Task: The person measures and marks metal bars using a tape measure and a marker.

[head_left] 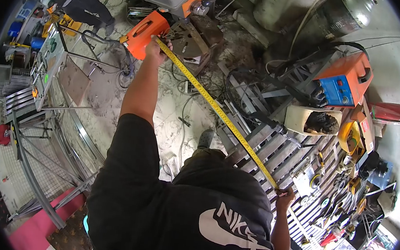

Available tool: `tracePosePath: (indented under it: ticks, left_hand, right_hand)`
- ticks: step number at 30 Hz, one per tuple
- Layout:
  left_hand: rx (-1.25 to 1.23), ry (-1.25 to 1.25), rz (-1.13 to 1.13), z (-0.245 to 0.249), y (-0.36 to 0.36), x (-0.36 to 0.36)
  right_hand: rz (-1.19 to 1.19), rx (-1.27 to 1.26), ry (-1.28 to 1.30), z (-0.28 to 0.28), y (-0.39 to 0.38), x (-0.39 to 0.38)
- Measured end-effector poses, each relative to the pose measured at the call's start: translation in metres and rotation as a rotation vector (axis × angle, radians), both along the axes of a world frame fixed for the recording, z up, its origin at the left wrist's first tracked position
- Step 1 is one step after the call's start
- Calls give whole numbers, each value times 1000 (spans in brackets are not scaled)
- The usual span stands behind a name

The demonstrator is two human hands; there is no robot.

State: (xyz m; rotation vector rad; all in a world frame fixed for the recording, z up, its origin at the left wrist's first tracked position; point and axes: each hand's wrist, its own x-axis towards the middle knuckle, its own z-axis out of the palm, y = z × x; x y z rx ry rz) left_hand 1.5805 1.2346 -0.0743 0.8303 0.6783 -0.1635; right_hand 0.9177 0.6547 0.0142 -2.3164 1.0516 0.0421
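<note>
A yellow tape measure blade (220, 112) is stretched out diagonally across the view between my two hands. My left hand (154, 48) is extended far forward, its fingers closed on the upper end of the blade, beside an orange machine case (146, 32). Close to my body on the right, my right hand (285, 198) grips the lower end of the blade, above a slatted metal surface (273, 153). The tape's housing cannot be made out in either hand.
An orange and blue machine (344, 83) and a cream container (305, 120) stand at the right, near many scattered tools. Metal frames (38, 177) lie at the left. Cables (182, 142) cross the floor. Another person (80, 0) stands at the upper left.
</note>
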Motion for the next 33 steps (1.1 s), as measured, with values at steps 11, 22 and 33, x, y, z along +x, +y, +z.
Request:
tracePosePath:
  ticks: [11, 22, 33]
  left_hand:
    - [27, 52, -9, 9, 3, 0]
    - [86, 25, 9, 9, -1, -1]
    - [77, 49, 19, 6, -1, 1]
  right_hand:
    - [0, 3, -94, -5, 2, -2]
    - [-45, -14, -24, -5, -2, -5]
    - [-33, -55, -45, -16, -6, -14]
